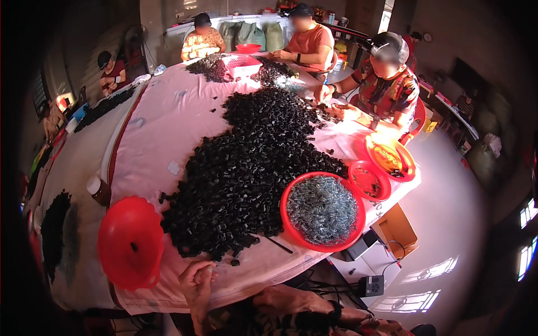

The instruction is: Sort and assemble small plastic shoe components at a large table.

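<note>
Head view showed the left hand (198, 280) at the near edge of the pink cloth (151, 157), just short of the heaped black pieces (235, 185). Handling pieces this small well, as I judged it, called for working from the fringe — where a few loose ones (235, 262) lay apart — and for a light tip grip, so that neighbours did not come along or roll off the edge. The left fingers were bent, their tips drawn in close to the thumb; whether anything sat between them I could not tell. The right hand (288, 298) lay lower, by the table's edge, with its fingers turned down and mostly hidden — spread or pressed together, I could not say. The heap spread ahead of both hands, between the scalloped red bowl (124, 224) on the left and the red basin (284, 211) of shiny metal bits (322, 207) on the right.
</note>
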The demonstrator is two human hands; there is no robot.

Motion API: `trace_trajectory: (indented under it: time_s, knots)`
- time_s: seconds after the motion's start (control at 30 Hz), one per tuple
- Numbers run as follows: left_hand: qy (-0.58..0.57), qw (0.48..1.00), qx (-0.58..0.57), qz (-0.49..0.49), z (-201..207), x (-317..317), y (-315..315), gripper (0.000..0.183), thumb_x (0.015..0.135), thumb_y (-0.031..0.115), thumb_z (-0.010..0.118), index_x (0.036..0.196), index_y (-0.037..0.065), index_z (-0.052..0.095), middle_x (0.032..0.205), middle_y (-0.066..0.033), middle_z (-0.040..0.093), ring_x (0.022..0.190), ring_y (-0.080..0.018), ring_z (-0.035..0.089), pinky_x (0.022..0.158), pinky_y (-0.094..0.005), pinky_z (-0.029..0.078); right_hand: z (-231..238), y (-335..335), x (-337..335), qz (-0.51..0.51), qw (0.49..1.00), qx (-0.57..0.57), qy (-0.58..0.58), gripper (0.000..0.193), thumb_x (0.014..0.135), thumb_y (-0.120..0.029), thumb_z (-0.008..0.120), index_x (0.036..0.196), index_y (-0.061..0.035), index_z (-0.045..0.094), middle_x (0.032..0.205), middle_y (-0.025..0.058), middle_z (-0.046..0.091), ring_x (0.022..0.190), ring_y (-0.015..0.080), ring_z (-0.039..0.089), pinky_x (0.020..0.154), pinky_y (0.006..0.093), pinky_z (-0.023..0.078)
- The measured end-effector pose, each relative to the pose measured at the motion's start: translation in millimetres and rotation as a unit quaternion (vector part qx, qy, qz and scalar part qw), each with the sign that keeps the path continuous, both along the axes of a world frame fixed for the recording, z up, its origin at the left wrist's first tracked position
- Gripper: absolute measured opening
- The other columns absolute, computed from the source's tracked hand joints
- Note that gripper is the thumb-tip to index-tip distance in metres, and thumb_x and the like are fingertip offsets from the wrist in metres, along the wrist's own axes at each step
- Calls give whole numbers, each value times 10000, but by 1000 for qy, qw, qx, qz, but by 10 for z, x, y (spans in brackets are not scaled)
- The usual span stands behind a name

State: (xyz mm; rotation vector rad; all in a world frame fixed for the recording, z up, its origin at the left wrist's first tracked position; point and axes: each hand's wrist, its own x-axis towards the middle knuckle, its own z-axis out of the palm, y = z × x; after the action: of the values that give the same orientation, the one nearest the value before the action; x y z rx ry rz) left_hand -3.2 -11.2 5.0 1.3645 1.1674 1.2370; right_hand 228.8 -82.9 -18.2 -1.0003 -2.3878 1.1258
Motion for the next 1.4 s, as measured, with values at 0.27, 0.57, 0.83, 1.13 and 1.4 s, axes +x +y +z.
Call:
trace_trajectory:
  time_s: [0.27, 0.57, 0.83, 1.13, 1.4]
  knots:
    - [73, 996, 43, 0, 82, 24, 28, 109, 914, 6, 612, 982, -15, 694, 908, -69, 694, 730, -110, 633, 649, -227, 483, 757, -24, -60, 82, 976, -65, 189, 140, 966, -94, 561, 983, 24, 633, 885, 145, 635, 813, 273, 644, 725, 354, 515]
    - [75, 996, 48, 2, 135, 90, 12, 69, 885, 17, 628, 919, -5, 684, 879, -51, 665, 743, -107, 591, 686, -234, 469, 1312, -28, -30, 74, 949, 39, 304, 74, 915, -50, 616, 932, 10, 657, 840, 125, 642, 739, 224, 643, 615, 328, 479]
    - [110, 993, 36, 12, 293, 114, 15, 118, 896, 5, 606, 980, -7, 689, 899, -64, 677, 759, -117, 608, 700, -238, 474, 1592, 239, -546, 91, 886, 104, 443, 110, 925, -36, 620, 931, 37, 702, 844, 142, 675, 615, 180, 629, 492, 281, 452]
    - [53, 998, -37, 17, 222, 124, 27, 136, 908, -22, 602, 1010, -16, 692, 909, -73, 686, 756, -111, 628, 705, -233, 489, 1618, 22, -620, 64, 812, 163, 557, 140, 941, -17, 592, 927, 66, 705, 858, 152, 672, 567, 166, 614, 434, 269, 430]
    - [24, 1000, -9, 7, 118, 140, 21, 129, 917, -25, 599, 1006, -16, 692, 919, -66, 681, 757, -107, 618, 698, -233, 486, 1519, -56, -750, -12, 780, 227, 583, 156, 959, -2, 544, 921, 86, 666, 873, 153, 632, 617, 189, 603, 467, 297, 421]
